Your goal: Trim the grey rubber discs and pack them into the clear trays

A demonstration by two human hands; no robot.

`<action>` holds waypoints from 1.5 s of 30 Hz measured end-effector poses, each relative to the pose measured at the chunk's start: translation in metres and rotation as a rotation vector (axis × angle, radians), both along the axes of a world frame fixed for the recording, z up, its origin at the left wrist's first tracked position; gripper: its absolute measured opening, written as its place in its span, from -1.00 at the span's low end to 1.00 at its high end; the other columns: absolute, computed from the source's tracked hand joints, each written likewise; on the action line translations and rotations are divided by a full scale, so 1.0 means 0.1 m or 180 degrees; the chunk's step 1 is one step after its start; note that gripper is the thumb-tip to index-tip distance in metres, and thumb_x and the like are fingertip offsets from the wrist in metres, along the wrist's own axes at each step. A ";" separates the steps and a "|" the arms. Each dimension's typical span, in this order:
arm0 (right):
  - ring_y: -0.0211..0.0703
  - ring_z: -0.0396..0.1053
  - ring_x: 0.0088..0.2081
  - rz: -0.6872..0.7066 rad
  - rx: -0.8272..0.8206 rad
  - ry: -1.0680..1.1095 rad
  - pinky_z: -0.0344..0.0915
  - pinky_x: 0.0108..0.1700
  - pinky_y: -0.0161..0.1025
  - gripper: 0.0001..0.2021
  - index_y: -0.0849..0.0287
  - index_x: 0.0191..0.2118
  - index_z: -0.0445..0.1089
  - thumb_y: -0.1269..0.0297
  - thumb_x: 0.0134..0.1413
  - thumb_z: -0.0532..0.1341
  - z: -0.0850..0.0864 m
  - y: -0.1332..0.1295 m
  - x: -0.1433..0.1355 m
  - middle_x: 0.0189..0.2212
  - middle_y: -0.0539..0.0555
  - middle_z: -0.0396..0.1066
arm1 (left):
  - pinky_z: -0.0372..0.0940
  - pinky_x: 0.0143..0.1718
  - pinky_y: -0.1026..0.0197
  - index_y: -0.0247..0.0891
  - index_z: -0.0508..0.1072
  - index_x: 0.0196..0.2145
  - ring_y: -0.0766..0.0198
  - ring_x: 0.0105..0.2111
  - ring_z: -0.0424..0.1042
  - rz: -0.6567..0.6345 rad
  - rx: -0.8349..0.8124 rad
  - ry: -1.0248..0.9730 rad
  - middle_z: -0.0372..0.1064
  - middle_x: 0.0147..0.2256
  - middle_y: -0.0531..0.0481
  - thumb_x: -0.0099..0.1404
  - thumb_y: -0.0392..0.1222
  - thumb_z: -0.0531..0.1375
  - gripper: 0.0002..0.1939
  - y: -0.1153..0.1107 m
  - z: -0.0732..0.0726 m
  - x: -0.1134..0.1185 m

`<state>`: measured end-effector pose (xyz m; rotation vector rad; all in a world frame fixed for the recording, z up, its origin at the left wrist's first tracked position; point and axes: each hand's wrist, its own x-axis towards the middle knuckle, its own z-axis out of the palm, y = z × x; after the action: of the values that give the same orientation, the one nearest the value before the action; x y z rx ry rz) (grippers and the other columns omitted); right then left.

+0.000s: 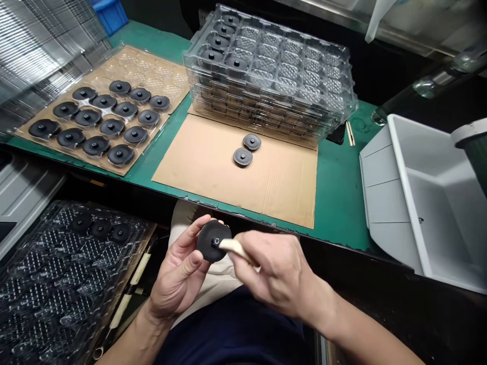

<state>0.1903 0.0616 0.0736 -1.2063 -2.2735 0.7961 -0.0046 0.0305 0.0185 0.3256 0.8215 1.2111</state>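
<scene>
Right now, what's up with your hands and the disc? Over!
Left hand holding disc. Right hand gripping pale tool, tip at hub. Tool partly covering disc.

Matt black disc (206, 244), plastic by its look, in the left hand (178, 276), smooth cream piece (235, 247) in the right hand (279, 271), matt brown cardboard (281, 185) beyond both hands, glossy clear plastic trays (281, 114) farther away

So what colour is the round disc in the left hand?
The round disc is black; head view shows it.
</scene>
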 end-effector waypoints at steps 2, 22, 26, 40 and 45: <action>-0.31 0.06 -0.48 -0.0158 0.0053 -0.0097 -0.07 -0.38 -0.24 -0.74 0.13 -0.40 0.15 0.32 0.39 0.11 -0.01 0.01 0.02 -0.49 -0.09 0.19 | 0.36 0.18 0.17 -0.06 0.58 0.11 0.04 0.17 0.46 -0.0033 -0.0041 0.0006 0.53 0.14 -0.08 0.23 -0.15 0.44 -0.52 0.00 -0.01 0.00; -0.29 0.08 -0.49 0.0238 -0.0062 -0.0351 -0.06 -0.39 -0.25 -0.76 0.13 -0.39 0.22 0.27 0.38 0.10 -0.05 0.02 0.15 -0.49 -0.08 0.24 | 0.46 -0.01 0.27 -0.19 0.61 0.07 0.09 -0.01 0.57 -0.0358 -0.0521 -0.0184 0.61 0.00 -0.17 0.27 -0.06 0.39 -0.57 0.03 -0.06 -0.01; -0.28 0.11 -0.47 0.0101 -0.0010 -0.0529 -0.06 -0.38 -0.25 -0.76 0.13 -0.37 0.23 0.27 0.40 0.08 -0.05 0.02 0.16 -0.48 -0.07 0.24 | 0.48 -0.08 0.28 -0.22 0.64 0.04 0.13 -0.09 0.59 -0.0435 -0.0672 -0.0134 0.62 -0.03 -0.16 0.25 -0.06 0.41 -0.58 0.03 -0.06 -0.02; -0.29 0.11 -0.48 0.0234 0.0002 -0.0588 -0.07 -0.39 -0.22 -0.76 0.13 -0.38 0.24 0.26 0.39 0.09 -0.07 -0.02 0.17 -0.49 -0.07 0.25 | 0.48 -0.13 0.33 -0.25 0.67 -0.03 0.15 -0.11 0.58 -0.0296 -0.0745 0.0098 0.62 -0.05 -0.16 0.22 -0.05 0.43 -0.61 0.05 -0.05 0.02; -0.29 0.10 -0.49 0.0193 -0.0013 -0.0601 -0.09 -0.39 -0.22 -0.76 0.13 -0.39 0.22 0.27 0.38 0.09 -0.11 -0.03 0.16 -0.50 -0.08 0.24 | 0.48 -0.13 0.35 -0.24 0.66 -0.02 0.18 -0.12 0.58 -0.0206 -0.0765 0.0096 0.63 -0.07 -0.14 0.23 -0.05 0.43 -0.61 0.04 -0.04 0.03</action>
<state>0.2063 0.0589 0.0626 -1.2678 -2.4714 0.7364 -0.0014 0.0341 0.0141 0.1732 0.9653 1.0365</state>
